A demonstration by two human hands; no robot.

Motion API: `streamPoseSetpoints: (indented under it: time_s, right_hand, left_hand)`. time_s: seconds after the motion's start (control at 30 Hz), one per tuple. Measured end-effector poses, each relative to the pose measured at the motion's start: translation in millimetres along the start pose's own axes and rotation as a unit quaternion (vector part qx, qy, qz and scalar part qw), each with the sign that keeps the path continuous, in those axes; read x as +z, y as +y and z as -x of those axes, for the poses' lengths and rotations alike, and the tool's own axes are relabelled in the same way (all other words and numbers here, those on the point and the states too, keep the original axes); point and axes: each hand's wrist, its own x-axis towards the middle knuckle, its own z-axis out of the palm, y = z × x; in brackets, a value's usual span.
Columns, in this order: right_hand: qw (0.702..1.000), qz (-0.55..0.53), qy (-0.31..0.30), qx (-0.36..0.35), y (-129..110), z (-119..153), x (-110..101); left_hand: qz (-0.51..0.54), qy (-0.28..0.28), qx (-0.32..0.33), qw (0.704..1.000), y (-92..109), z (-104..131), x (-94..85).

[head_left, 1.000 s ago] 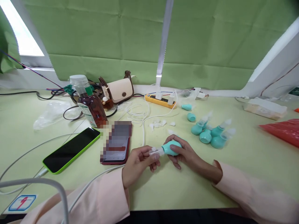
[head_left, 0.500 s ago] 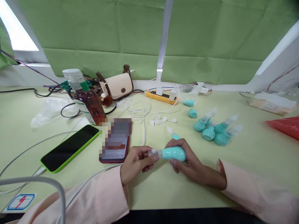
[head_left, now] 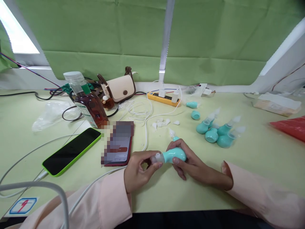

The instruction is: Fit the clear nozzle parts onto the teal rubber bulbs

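Note:
A teal nasal aspirator bulb (head_left: 175, 155) lies sideways between my hands, over the front of the table. My right hand (head_left: 190, 162) is closed round the bulb, thumb in front and fingers behind. At its other end, my left hand (head_left: 140, 168) pinches the clear plastic nozzle (head_left: 157, 158) between thumb and fingers. Just behind my right hand another aspirator with a translucent tip (head_left: 172, 133) is partly hidden. To the right stands a cluster of several teal aspirators (head_left: 224, 141), most with clear tips. Small white pieces (head_left: 162, 123) are scattered beyond my hands.
Left of my hands lie a phone in a red case (head_left: 119, 146) and a green-edged phone (head_left: 71, 152) on a cable. Behind them are a bottle of dark liquid (head_left: 88, 105), a cream bag (head_left: 120, 89) and an orange power strip (head_left: 164, 98). A red packet (head_left: 290, 127) lies far right.
The aspirator has tilted slightly, its bulb end rising a little and shifting left. My right fingers have shifted on the bulb; my left hand still pinches the nozzle.

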Motion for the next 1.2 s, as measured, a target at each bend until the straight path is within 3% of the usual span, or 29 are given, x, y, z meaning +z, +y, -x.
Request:
streamPoseSetpoints:
  time_s: [0.17,0.33,0.47,0.53,0.6,0.67,0.7,0.77,0.83,0.9,0.97,1.07,1.2]
  right_hand:
    - [0.996,-0.070,-0.043,0.029,-2,-2,-1]
    - [0.980,-0.125,-0.113,0.102,-3,-8,-10]
    - [0.973,-0.159,-0.122,0.111,-9,-9,-10]
    - [0.976,-0.122,-0.145,0.111,-15,-7,-11]
    - [0.987,-0.007,-0.141,0.084,-25,-6,-15]
    - [0.984,0.172,-0.046,0.005,-33,-8,-25]
    - [0.962,0.269,0.031,-0.048,-36,-12,-31]
    - [0.878,0.437,0.172,-0.097,-36,-25,-46]
    - [0.781,0.582,0.214,-0.068,-29,-41,-60]
    - [0.717,0.664,0.213,-0.015,-17,-56,-71]
    - [0.705,0.683,0.190,0.017,-4,-67,-80]
    - [0.722,0.671,0.169,0.028,6,-75,-88]
    - [0.737,0.651,0.181,0.014,-5,-71,-86]
  left_hand:
    - [-0.005,0.031,0.037,0.999,1,2,-2.5]
    - [-0.017,-0.006,0.052,0.998,5,1,-4.3]
    - [0.001,-0.008,0.050,0.999,6,0,-5.1]
    - [0.054,-0.005,0.003,0.999,7,-2,-6.3]
    - [0.120,0.015,-0.050,0.991,8,-6,-8.1]
    - [0.170,0.047,-0.071,0.982,8,-11,-10.1]
    - [0.182,0.058,-0.068,0.979,8,-12,-10.8]
    - [0.179,0.056,-0.045,0.981,8,-14,-11.4]
    - [0.150,0.025,-0.022,0.988,8,-13,-10.5]
    - [0.120,-0.020,-0.006,0.993,8,-11,-8.2]
    - [0.094,-0.060,0.002,0.994,8,-7,-5.4]
    - [0.041,-0.104,0.012,0.994,8,-3,-1.4]
    - [-0.039,-0.155,0.024,0.987,5,-2,2.0]
